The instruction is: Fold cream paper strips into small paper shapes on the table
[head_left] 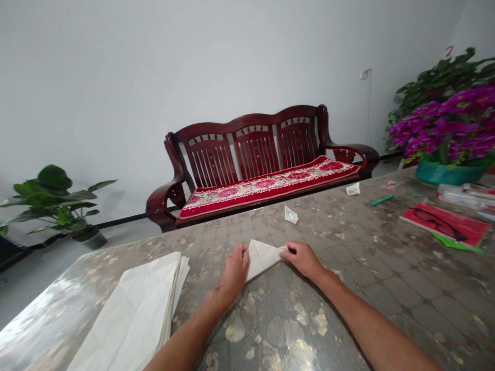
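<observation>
A folded white paper piece (pixel 263 259), roughly triangular, lies on the glass-topped table (pixel 390 273) between my hands. My left hand (pixel 234 271) grips its left side, and my right hand (pixel 304 260) pinches its right tip. Its near edge rests against my left hand. To the left lies a thick stack of folded white paper (pixel 131 317), untouched by either hand. Two small folded paper pieces (pixel 291 215) (pixel 353 189) lie farther off on the table.
At the far right of the table lie a green pen (pixel 382 200), a red book (pixel 444 224) with dark glasses on it, and a teal pot of purple flowers (pixel 448 172). A dark wooden bench (pixel 263 170) with a red cushion stands beyond the table.
</observation>
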The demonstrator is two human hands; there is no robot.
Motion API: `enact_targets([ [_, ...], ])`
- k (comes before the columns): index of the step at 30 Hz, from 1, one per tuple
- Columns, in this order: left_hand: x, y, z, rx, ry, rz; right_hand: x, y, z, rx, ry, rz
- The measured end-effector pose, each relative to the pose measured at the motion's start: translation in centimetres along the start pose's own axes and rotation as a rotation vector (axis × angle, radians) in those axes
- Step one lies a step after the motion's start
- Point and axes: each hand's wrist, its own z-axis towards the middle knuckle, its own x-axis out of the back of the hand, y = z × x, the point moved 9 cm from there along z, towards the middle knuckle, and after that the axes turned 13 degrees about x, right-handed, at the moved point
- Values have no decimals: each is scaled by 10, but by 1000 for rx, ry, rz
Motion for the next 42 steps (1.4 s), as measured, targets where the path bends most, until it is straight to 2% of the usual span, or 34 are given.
enact_targets([
  [5, -18, -6, -21, 71, -125, -26, -1, 1, 4, -4, -43, -77],
  [6, -17, -7, -25, 66, -126, -27, -1, 0, 5, 2, -59, -115],
  [8, -4, -3, -31, 14, -52, -21, -1, -4, 6, 11, -86, -186],
  [10, 9, 13, -37, -143, 13, -18, -2, -7, 8, 15, -112, -244],
  [11, 12, 25, -42, -266, 4, -14, -2, -8, 8, 15, -125, -270],
  [14, 2, 59, -59, -627, -167, 45, -3, -11, 9, 17, -147, -338],
  [16, -10, 64, -62, -700, -261, 106, -3, -11, 8, 17, -140, -365],
  [20, -27, 56, -57, -660, -323, 168, -2, -11, 6, 43, -115, -387],
  [23, -34, 51, -56, -663, -340, 165, -1, -15, 5, 117, -92, -419],
  [26, -35, 50, -55, -649, -350, 139, 0, -26, 2, 243, -79, -486],
  [29, -33, 50, -52, -615, -384, 93, -2, -40, -4, 350, -121, -607],
  [32, -26, 43, -45, -490, -415, -39, -8, -52, -11, 404, -194, -737],
  [34, -17, 28, -36, -325, -370, -172, -13, -56, -14, 412, -234, -796],
  [36, -7, 4, -32, -142, -261, -275, -16, -56, -16, 406, -260, -839],
  [38, 3, -22, -39, -7, -139, -312, -18, -55, -16, 394, -271, -870],
  [40, 10, -42, -54, 49, -47, -296, -19, -53, -15, 380, -270, -891],
  [42, 11, -47, -75, -1, -28, -225, -20, -51, -14, 371, -265, -902],
])
